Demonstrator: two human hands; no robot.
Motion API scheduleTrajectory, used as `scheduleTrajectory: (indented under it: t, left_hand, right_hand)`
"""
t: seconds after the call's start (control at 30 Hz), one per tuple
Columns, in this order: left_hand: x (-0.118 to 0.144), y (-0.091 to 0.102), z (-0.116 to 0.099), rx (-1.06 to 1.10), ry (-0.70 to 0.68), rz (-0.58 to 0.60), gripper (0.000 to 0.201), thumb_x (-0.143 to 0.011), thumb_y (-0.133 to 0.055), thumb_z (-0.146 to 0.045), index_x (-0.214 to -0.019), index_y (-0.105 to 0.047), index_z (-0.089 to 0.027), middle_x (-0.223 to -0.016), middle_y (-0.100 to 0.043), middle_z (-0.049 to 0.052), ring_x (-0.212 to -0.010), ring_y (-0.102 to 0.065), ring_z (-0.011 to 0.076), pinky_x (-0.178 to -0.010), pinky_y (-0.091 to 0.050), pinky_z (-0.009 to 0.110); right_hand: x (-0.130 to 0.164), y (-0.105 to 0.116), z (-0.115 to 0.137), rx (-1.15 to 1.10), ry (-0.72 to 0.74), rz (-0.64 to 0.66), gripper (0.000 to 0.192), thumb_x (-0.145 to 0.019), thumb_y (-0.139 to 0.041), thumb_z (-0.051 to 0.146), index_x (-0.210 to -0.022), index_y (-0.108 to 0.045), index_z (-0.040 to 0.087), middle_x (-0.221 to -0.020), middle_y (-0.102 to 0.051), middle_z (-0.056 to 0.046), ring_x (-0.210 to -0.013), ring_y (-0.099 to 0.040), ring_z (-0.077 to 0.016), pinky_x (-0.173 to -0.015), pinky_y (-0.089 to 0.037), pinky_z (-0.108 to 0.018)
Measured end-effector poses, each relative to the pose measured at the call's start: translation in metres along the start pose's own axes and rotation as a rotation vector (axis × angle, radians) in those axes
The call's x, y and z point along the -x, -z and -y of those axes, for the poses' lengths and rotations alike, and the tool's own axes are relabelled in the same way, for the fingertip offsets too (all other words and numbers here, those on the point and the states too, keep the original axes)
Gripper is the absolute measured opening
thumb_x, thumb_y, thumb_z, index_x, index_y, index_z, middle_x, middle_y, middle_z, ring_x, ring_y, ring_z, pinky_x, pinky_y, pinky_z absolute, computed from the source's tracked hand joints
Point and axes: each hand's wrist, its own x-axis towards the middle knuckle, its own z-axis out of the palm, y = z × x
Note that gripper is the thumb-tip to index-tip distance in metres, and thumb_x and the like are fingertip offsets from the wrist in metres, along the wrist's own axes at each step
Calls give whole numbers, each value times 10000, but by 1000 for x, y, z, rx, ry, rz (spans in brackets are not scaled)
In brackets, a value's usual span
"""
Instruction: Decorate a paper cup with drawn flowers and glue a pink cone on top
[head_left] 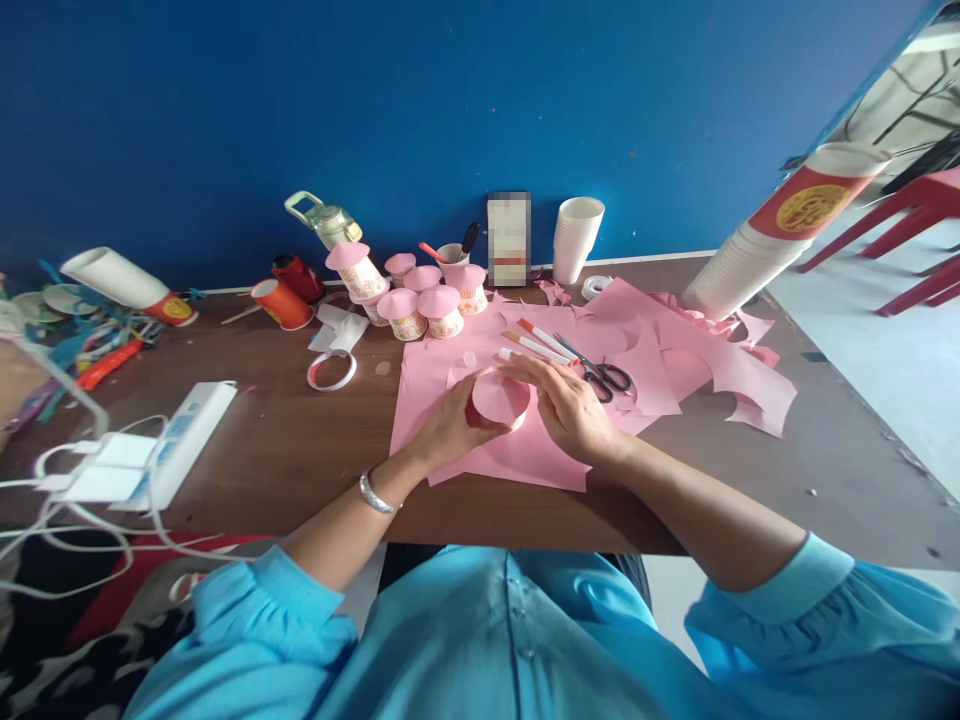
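My left hand (455, 418) is wrapped round the side of a small paper cup topped by a round pink paper piece (501, 399), just above the pink sheets. My right hand (568, 402) is at the cup's other side, its fingers stretched out; whether it touches the cup I cannot tell. A small white tip (506, 354) shows by its fingertips. Black-handled scissors (606, 380) and two white pens (546, 342) lie beyond that hand. Farther back are several patterned cups with pink cone tops (442, 312).
Pink paper scraps (754, 385) cover the right side. Stacked white cups (579, 240) stand at the wall, with a taller stack (750, 262) at right. A tape roll (331, 371), an orange cup (282, 304) and a power strip (187, 440) with cables are at left.
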Motion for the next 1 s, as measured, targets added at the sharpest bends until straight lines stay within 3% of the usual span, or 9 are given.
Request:
scheduleTrajectory:
  t: [0.13,0.33,0.47,0.57,0.67,0.8,1.0]
  left_hand:
    - [-1,2,-9,-3,-16,-12,644,-792,-906,-463,-1348,-667,-244,-1328,-781,94,-1212,-749,351,-1014,-628,486]
    - [3,6,2,-18,0,-192,615,-790,-880,-576,-1247,-702,-204,-1189,-809,114,-1096,-776,333,-928,-655,481]
    - [4,29,13,-37,-67,-343,616,-794,-880,-563,-1253,-705,-191,-1232,-797,131,-1153,-754,310,-1028,-623,487]
    - [-1,59,21,-30,-22,-445,592,-771,-888,-531,-1211,-711,-177,-1287,-772,157,-1187,-740,319,-1012,-628,466]
    - [-20,91,25,62,35,-510,614,-754,-887,-440,-1266,-683,-168,-1313,-759,152,-1205,-740,310,-1006,-634,422]
    - [-60,122,22,-31,125,-653,609,-753,-863,-290,-1310,-643,-176,-1317,-759,124,-1209,-732,294,-1023,-616,403]
    - [-110,127,18,-150,237,-565,550,-819,-833,-322,-1296,-626,-143,-1291,-753,156,-1234,-710,322,-1077,-562,438]
  right_hand:
    - [1,1,0,19,4,-6,638,-996,-343,35,-1591,-441,243,-1428,-741,-108,-1371,-679,-257,-1116,-592,-508]
    - [-1,7,-8,10,-136,-84,582,-984,-441,96,-1535,-485,279,-1331,-779,-89,-1357,-687,-285,-1128,-570,-558]
    - [1,5,-13,1,-147,-41,519,-985,-483,133,-1487,-518,262,-1228,-810,-87,-1267,-736,-292,-1077,-590,-542]
    - [2,2,-13,-11,-151,-10,496,-998,-496,153,-1483,-524,254,-1200,-816,-77,-1269,-737,-286,-1067,-592,-521]
    - [2,1,-12,-25,-150,14,533,-980,-502,134,-1500,-512,254,-1210,-815,-69,-1294,-725,-282,-1082,-583,-521]
    - [2,-2,-13,-24,-132,13,531,-964,-510,116,-1478,-524,250,-1186,-824,-64,-1271,-739,-272,-1063,-600,-506]
    - [2,-5,-20,-17,-134,18,457,-951,-527,113,-1385,-593,241,-1168,-832,-63,-1262,-750,-272,-1034,-629,-485]
